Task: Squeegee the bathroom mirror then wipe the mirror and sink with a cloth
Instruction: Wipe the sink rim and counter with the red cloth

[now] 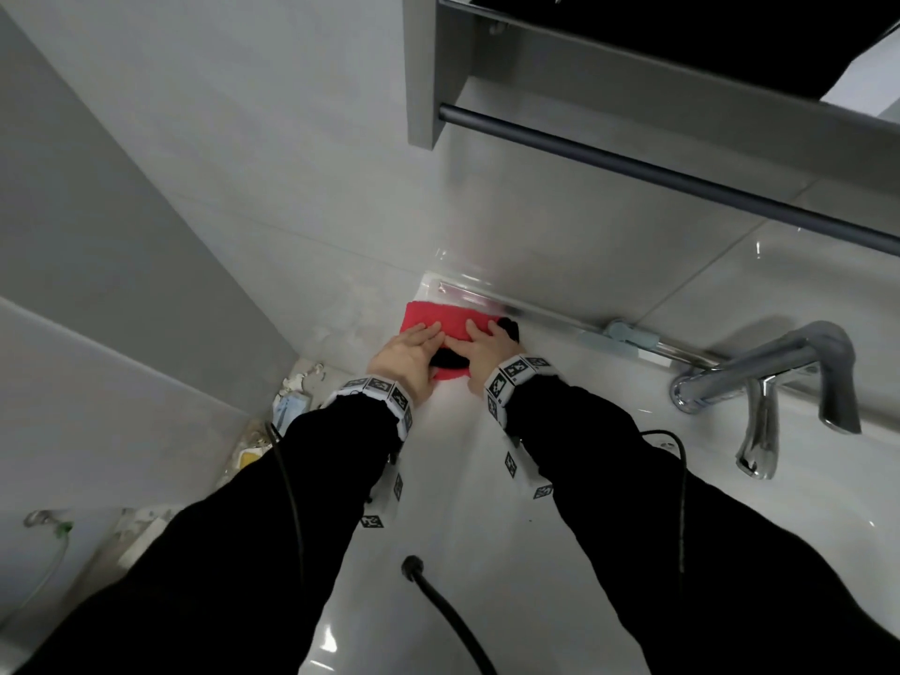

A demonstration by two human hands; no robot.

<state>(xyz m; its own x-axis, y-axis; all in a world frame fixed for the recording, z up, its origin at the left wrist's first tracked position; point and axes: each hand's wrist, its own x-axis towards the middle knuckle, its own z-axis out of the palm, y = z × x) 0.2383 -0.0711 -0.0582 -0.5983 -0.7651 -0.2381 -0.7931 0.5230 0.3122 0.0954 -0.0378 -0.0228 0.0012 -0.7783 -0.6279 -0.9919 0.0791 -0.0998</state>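
Note:
A red cloth (pixel 438 316) with a black part lies on the back left corner of the white sink counter (pixel 462 479). My left hand (pixel 409 353) and my right hand (pixel 484 350) both lie flat on it, fingers straight, side by side. Behind the cloth, along the wall, lies a squeegee (pixel 618 331) with a long metal blade and a pale blue handle. The mirror cabinet (pixel 682 80) hangs above at the top right; only its underside and lower edge show.
A chrome faucet (pixel 759 382) stands at the right of the counter. A dark towel bar (pixel 657 170) runs under the cabinet. Black cables (pixel 438 596) cross the counter near me. Clutter sits on the floor (pixel 272 431) left of the sink, by a grey wall.

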